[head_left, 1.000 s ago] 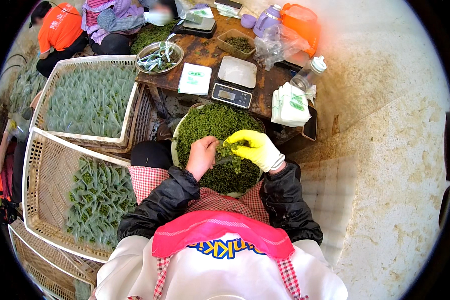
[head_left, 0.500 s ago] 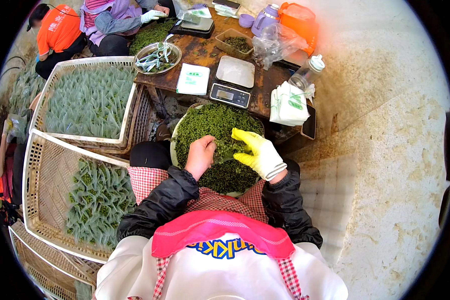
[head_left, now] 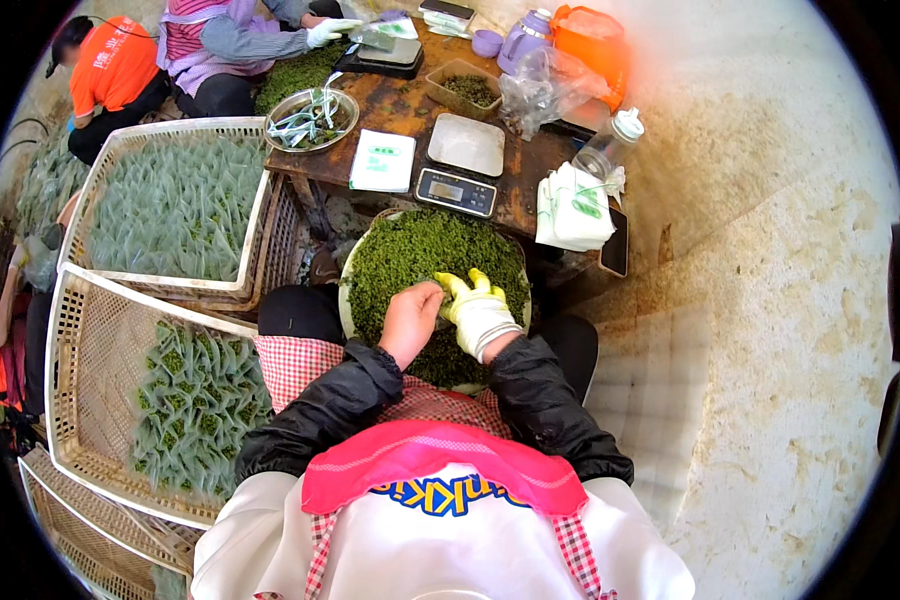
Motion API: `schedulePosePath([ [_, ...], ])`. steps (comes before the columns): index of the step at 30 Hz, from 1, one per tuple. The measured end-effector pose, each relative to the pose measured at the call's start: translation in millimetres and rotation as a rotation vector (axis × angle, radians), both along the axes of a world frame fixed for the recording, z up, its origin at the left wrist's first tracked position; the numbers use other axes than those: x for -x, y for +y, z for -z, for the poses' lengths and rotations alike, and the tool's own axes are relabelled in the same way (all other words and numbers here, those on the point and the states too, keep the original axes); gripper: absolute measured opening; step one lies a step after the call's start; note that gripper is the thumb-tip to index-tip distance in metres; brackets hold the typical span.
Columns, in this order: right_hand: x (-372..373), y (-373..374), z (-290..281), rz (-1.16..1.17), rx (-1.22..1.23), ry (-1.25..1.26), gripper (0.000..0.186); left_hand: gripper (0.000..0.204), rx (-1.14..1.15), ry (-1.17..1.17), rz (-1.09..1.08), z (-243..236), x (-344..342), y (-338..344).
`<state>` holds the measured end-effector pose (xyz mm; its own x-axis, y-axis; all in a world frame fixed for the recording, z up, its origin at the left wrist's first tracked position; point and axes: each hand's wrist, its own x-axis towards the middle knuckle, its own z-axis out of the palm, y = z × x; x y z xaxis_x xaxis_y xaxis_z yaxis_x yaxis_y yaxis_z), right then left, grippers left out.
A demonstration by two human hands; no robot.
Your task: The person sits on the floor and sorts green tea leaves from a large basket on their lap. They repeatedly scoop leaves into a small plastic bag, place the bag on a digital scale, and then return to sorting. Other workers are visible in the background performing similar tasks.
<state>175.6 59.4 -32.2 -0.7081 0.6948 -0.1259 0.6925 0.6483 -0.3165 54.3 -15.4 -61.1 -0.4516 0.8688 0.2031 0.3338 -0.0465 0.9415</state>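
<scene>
Green leaves [head_left: 410,255] heaped under both hands — left hand [head_left: 410,318], gloved right hand [head_left: 478,312].

A basin [head_left: 355,262] of leaves [head_left: 410,250] sits on the person's lap, both hands in it, left hand [head_left: 410,320] touching right hand [head_left: 478,312]. Just beyond stands the worktop [head_left: 515,190], bearing a scale [head_left: 460,168] with packets [head_left: 572,205] right of it. Two crates [head_left: 75,330] of pouches lie to the left, one nearer, one farther.

A white packet stack [head_left: 382,160] lies left of the scale's grey screen [head_left: 446,190]; folded white bags [head_left: 572,206] right.
</scene>
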Motion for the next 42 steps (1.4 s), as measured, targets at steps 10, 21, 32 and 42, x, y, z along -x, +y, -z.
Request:
schedulePosePath([
  [10, -44.5, 12.2, -10.3, 0.246, 0.557, 0.469, 0.041, 0.019, 0.126, -0.478, 0.026, -8.3, 13.2, -3.5],
  [21, -23.3, -30.8, -38.9, -0.143, 0.128, 0.688, 0.040, 0.018, 0.169, -0.433, 0.023, -11.4, 12.1, -6.9],
  [32, -25.0, -18.9, -44.5, -0.151, 0.105, 0.815, 0.057, 0.019, 0.145, -0.491, 0.019, -11.4, 14.9, -11.7],
  [42, -0.5, -22.6, -10.1, 0.022, -0.226, 0.213, 0.053, 0.012, -0.147, 0.088, -0.012, -13.1, -2.8, -7.1],
])
